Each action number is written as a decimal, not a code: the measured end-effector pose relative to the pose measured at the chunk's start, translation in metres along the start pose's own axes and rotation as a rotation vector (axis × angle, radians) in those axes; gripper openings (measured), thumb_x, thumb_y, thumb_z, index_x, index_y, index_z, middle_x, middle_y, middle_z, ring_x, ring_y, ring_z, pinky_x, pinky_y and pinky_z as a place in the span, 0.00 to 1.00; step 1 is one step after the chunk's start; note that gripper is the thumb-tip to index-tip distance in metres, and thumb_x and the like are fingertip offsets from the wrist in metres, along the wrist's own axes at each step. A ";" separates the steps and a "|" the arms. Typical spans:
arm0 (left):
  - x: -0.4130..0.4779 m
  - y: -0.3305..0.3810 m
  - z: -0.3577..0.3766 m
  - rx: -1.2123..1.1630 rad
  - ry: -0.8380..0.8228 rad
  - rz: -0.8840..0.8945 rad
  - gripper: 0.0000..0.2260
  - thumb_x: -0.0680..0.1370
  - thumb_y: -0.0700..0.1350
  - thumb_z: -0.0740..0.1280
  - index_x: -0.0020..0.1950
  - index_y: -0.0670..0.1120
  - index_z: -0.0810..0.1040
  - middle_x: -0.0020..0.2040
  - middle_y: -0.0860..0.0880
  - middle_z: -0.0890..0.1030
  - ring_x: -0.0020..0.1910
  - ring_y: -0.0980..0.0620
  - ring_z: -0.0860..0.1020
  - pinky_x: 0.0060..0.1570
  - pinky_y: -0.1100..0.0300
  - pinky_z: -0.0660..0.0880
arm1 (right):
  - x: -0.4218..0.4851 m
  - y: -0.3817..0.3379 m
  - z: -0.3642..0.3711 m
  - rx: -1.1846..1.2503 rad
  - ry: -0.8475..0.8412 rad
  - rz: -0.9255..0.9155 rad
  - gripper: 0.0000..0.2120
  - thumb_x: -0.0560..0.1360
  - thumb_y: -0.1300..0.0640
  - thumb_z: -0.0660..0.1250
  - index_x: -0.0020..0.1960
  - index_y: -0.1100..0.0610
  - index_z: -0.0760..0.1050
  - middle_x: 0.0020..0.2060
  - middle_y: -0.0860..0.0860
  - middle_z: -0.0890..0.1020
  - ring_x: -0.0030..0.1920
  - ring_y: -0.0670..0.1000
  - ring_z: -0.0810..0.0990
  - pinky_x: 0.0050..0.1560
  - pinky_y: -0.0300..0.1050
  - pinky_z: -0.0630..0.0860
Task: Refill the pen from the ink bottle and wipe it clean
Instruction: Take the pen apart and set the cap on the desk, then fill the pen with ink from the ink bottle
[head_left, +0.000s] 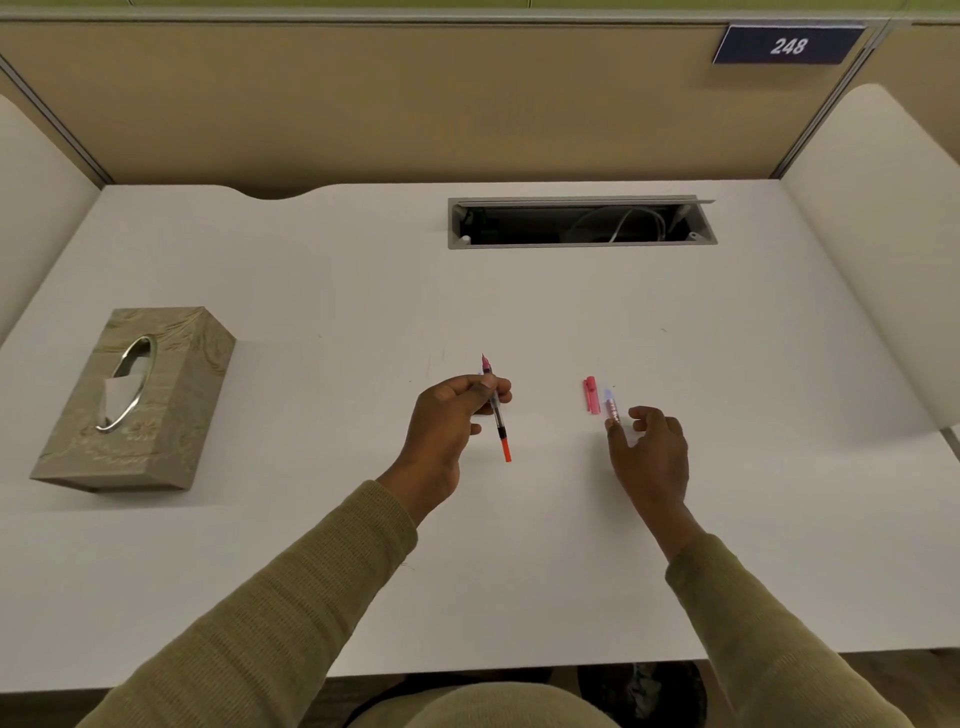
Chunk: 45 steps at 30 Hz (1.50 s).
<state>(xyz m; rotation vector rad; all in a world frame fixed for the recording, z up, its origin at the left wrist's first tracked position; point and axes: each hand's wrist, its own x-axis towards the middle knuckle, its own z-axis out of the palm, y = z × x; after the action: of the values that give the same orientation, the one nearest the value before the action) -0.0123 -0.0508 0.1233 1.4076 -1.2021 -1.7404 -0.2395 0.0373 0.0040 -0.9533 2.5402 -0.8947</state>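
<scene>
My left hand (451, 415) is shut on a slim pen part (497, 415) with a pink nib end pointing away and an orange tail toward me, held just above the white desk (519, 545). To the right lie a pink pen cap (591, 395) and a clear pen barrel (611, 406) side by side on the desk. My right hand (649, 452) hovers with fingers apart, its fingertips at the near end of the clear barrel. No ink bottle is in view.
A beige tissue box (140, 400) with a tissue showing in its oval slot stands at the left. An open cable tray (579, 222) with wires is set into the desk at the back. Partition walls enclose the back and sides.
</scene>
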 end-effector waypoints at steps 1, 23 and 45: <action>0.000 0.000 0.000 0.000 -0.001 -0.001 0.10 0.82 0.46 0.64 0.48 0.49 0.85 0.47 0.51 0.87 0.59 0.45 0.80 0.54 0.52 0.73 | 0.000 0.000 -0.001 -0.016 -0.001 -0.001 0.20 0.76 0.46 0.68 0.63 0.55 0.75 0.56 0.54 0.80 0.54 0.57 0.79 0.52 0.56 0.79; 0.002 0.001 -0.009 -0.160 -0.001 0.104 0.08 0.81 0.49 0.65 0.54 0.54 0.83 0.55 0.52 0.83 0.51 0.53 0.76 0.49 0.57 0.70 | -0.054 -0.135 -0.033 1.116 -0.653 0.483 0.03 0.77 0.63 0.68 0.49 0.61 0.81 0.35 0.52 0.82 0.32 0.45 0.79 0.34 0.36 0.78; 0.106 -0.002 -0.042 0.764 -0.198 0.412 0.04 0.74 0.46 0.74 0.48 0.52 0.86 0.51 0.54 0.78 0.51 0.54 0.72 0.61 0.51 0.70 | 0.033 -0.184 -0.019 -0.274 -0.357 -0.765 0.06 0.78 0.61 0.66 0.51 0.58 0.82 0.44 0.54 0.82 0.44 0.52 0.78 0.42 0.43 0.70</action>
<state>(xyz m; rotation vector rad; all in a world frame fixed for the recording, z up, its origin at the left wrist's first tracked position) 0.0005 -0.1537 0.0746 1.2416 -2.2405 -1.1876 -0.1819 -0.0843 0.1348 -2.0325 2.0125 -0.4632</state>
